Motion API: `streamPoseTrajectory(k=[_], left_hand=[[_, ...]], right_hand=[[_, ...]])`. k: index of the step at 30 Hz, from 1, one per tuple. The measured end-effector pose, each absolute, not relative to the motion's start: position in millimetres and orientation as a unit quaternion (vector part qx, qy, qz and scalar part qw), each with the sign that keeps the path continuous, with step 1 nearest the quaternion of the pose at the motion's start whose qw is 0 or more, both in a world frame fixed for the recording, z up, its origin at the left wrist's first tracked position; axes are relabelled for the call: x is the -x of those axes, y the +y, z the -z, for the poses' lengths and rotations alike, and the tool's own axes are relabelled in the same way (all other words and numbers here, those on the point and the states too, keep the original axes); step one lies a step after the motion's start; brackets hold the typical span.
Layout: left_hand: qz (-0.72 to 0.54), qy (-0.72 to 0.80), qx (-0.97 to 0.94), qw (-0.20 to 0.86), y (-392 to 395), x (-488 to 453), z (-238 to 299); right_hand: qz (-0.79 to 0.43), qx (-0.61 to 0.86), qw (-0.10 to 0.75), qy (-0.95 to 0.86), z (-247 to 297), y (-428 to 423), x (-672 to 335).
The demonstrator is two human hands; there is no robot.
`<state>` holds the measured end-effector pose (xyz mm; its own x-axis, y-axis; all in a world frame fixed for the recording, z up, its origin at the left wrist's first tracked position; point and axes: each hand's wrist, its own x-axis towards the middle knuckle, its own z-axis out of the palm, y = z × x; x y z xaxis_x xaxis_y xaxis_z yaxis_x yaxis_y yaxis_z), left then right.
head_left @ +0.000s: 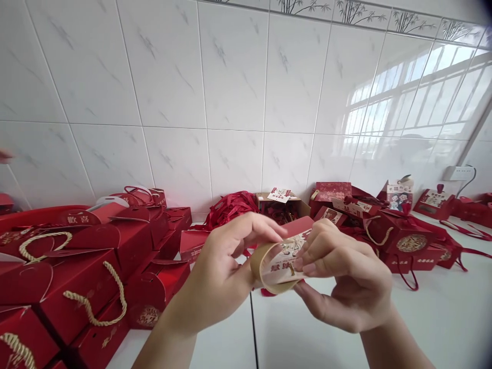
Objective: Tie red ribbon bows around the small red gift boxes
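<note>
Between my two hands is a small printed paper box [280,271], with a pale face, red lettering, a line drawing and a curved tan edge. My left hand [226,266] is closed around its left end, thumb against the tan curve and fingers over the top. From the other side my right hand [346,277] pinches it, with fingertips on the printed face and the thumb underneath. A red panel [298,225] shows behind the fingers. The fingers hide part of the box, and its far side cannot be seen.
Stacked red gift boxes [92,277] with rope handles fill the left side. Behind my hands lie a heap of red ribbon [234,207] and an open cardboard box [303,205]. More red boxes [395,236] stand at right on the white table [434,318]. A blurred hand [5,156] shows far left.
</note>
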<state>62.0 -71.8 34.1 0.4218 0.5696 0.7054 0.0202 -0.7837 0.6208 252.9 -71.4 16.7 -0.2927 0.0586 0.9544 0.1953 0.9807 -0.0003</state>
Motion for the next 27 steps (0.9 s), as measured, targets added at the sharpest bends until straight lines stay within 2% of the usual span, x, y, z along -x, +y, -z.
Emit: streamPoseTrajectory(k=[4, 27], left_hand=[[-0.501, 0.179, -0.775, 0.341, -76.2, -66.3, -33.4], [-0.509, 0.180, -0.765, 0.351, -79.2, -68.7, -33.3]], right_hand=[[0.053, 0.080, 0.592, -0.800, -16.1, -71.3, -254.5], [0.011, 0.101, 0.592, -0.800, -16.1, -74.6, -256.9]])
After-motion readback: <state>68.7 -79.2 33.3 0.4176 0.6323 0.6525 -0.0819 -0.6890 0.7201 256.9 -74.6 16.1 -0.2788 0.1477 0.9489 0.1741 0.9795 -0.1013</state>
